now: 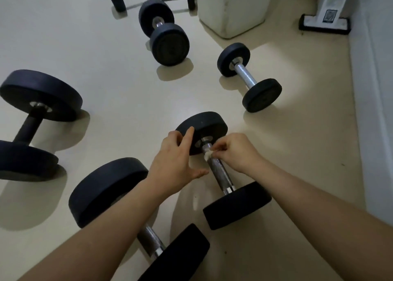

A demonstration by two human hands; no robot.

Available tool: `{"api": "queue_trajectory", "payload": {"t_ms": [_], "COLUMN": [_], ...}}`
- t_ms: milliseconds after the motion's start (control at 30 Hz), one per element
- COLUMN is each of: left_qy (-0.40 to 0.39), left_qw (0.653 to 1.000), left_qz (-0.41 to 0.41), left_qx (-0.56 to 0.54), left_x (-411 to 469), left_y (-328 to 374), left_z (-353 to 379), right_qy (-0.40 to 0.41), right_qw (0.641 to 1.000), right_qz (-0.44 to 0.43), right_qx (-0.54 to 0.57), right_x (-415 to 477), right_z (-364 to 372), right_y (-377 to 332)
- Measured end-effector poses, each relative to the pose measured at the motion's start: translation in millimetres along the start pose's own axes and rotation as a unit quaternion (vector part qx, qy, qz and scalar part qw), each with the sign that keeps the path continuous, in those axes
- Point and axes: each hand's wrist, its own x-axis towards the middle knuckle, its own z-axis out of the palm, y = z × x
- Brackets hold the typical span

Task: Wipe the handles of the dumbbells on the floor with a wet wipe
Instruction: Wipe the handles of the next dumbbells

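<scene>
On the floor ahead: dumbbell (221,181) lying flat. Right hand (236,153) pinches the wet wipe (207,155) onto its handle (215,168) by the far plate (205,128). Left hand (174,163) spread loose, fingertip on that plate. Likely heavy, rolls easily; wipe soft, knurling may snag. Brace the plate, wrap the handle.

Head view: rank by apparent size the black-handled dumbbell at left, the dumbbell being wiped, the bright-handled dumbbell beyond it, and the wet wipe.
1. Black-handled dumbbell
2. Dumbbell being wiped
3. Bright-handled dumbbell; it lies farther off, so 2 and 3 may truly match
4. Wet wipe, pinched in the right hand
</scene>
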Motion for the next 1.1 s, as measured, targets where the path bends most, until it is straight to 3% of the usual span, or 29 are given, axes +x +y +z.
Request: {"api": "queue_trajectory", "payload": {"t_ms": [100,233,333,400,567,700,867,1000,1100], "left_qy": [0.015,0.056,0.049,0.043,0.028,0.023,0.005,-0.020,-0.033], "left_qw": [1.000,0.997,0.996,0.996,0.998,0.999,0.999,0.999,0.997], "left_qz": [-0.005,0.008,-0.010,-0.015,-0.013,-0.007,-0.006,-0.039,-0.067], "left_qx": [-0.018,-0.056,-0.073,-0.078,-0.053,0.030,0.038,0.009,0.001], "left_x": [-6.2,-7.1,-8.1,-8.2,-2.0,3.1,-5.3,-15.4,-29.3], "left_y": [-14.6,-27.0,-24.1,-25.1,-20.6,-14.4,-8.1,-11.7,-24.0], "left_z": [1.5,-0.8,-4.1,-7.0,-7.8,-2.4,-5.5,-10.0,-9.9], "right_qy": [0.021,-0.076,-0.013,-0.012,-0.157,-0.054,-0.162,-0.077,-0.162], "right_qw": [0.999,0.995,0.997,0.997,0.974,0.984,0.968,0.984,0.970], "right_qz": [-0.001,-0.020,-0.045,-0.039,-0.067,-0.100,-0.119,-0.118,-0.139], "right_qx": [0.024,-0.061,-0.066,-0.070,-0.146,-0.136,-0.149,-0.107,-0.116], "right_x": [5.5,-17.6,-3.1,6.2,-21.3,11.2,-11.2,5.6,-16.2], "right_z": [6.9,1.5,10.0,12.4,0.5,6.3,-5.4,0.5,6.7], "right_y": [-8.0,-5.9,-24.8,-35.1,-23.7,-29.8,-16.3,-27.4,-23.4]}}
